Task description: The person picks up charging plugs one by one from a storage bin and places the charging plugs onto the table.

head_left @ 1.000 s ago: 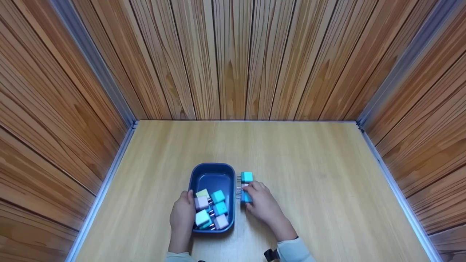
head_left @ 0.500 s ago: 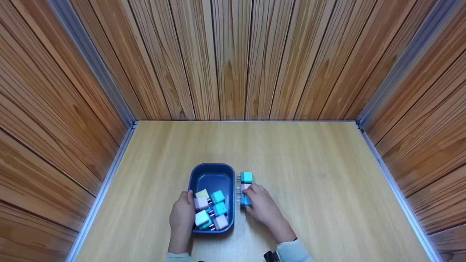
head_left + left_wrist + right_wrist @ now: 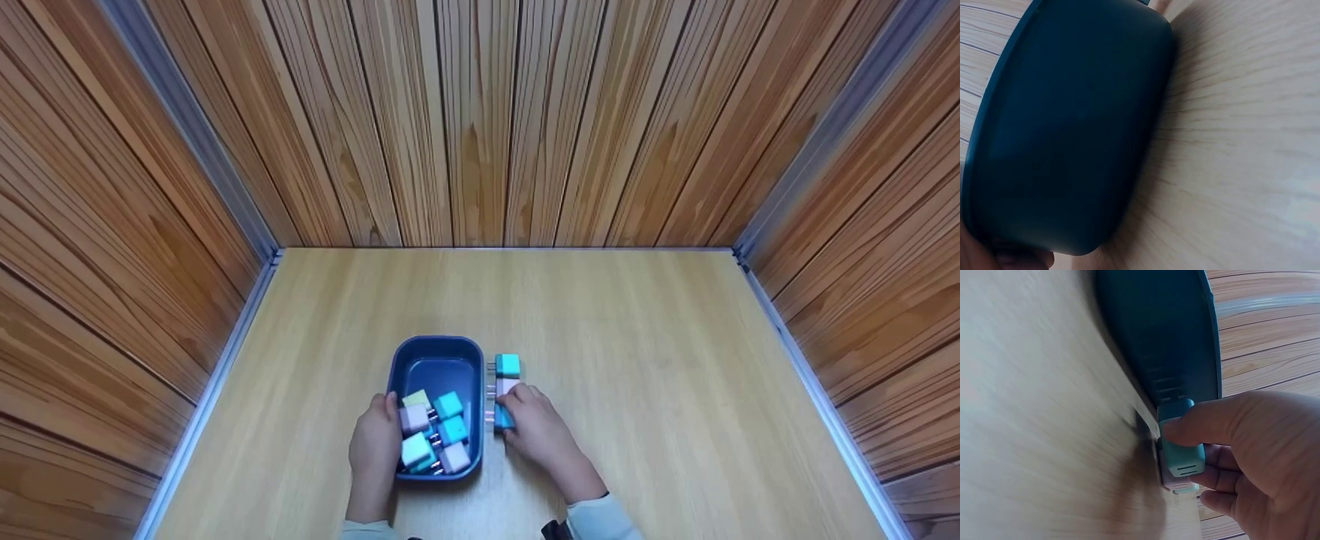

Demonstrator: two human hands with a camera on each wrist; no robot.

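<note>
My left hand (image 3: 375, 439) grips the left side of a dark blue rectangular bin (image 3: 439, 367), thumb over its rim. Several cube-shaped charger plugs in turquoise, pale pink and pale yellow, such as a turquoise one (image 3: 449, 405), lie heaped in the bin's near half. Right of the bin, my right hand (image 3: 544, 426) pinches a blue charger plug (image 3: 503, 418), its prongs toward the bin wall. Beyond it in a row sit a pale pink plug (image 3: 507, 386) and a turquoise plug (image 3: 508, 365). In the right wrist view, the thumb (image 3: 1185, 430) presses the held plug's side.
A light wooden tabletop (image 3: 637, 337) carries everything. Wood-plank panels (image 3: 480, 135) rise at the back and both sides, with metal strips (image 3: 817, 382) along the side edges.
My right hand has shifted slightly toward me with the blue plug, and more of the pale pink plug shows. The left hand and the bin stay in place.
</note>
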